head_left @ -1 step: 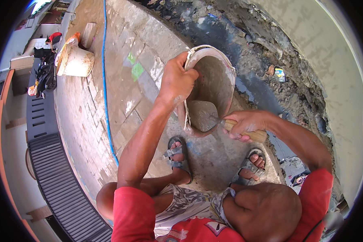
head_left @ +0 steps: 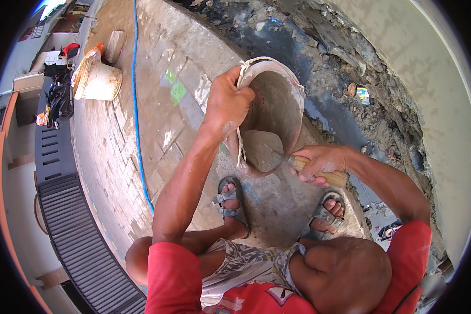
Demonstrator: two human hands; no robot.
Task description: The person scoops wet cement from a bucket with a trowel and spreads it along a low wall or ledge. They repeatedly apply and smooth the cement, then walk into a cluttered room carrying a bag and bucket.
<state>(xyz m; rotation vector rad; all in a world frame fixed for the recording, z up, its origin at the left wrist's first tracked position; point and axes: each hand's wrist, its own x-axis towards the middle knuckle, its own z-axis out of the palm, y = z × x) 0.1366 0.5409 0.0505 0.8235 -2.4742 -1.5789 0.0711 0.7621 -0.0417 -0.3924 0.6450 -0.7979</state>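
Observation:
My left hand [head_left: 228, 103] is closed on the rim of a mortar-smeared bucket [head_left: 280, 99], with the thumb on the inner side. The bucket is held tilted, its mouth facing me, and a cord runs along its rim. My right hand [head_left: 322, 163] grips the wooden handle of a trowel [head_left: 262, 148]. The trowel's rounded grey blade lies inside the bucket's mouth at the near side, against or close to the wall. Wet grey residue coats the inside; how much lies deeper cannot be made out.
Below the bucket, my sandalled feet stand on grey paving [head_left: 193, 157]. A ditch [head_left: 340, 128] with dark water and rubble runs along the right, beside a pale wall [head_left: 445, 120]. Left are a blue hose [head_left: 137, 120], a stained white bucket [head_left: 99, 81], a gate [head_left: 83, 225] and a distant person [head_left: 71, 49].
The bucket and my left hand have shifted very slightly to the left. The trowel stays at the bucket's near side in my right hand.

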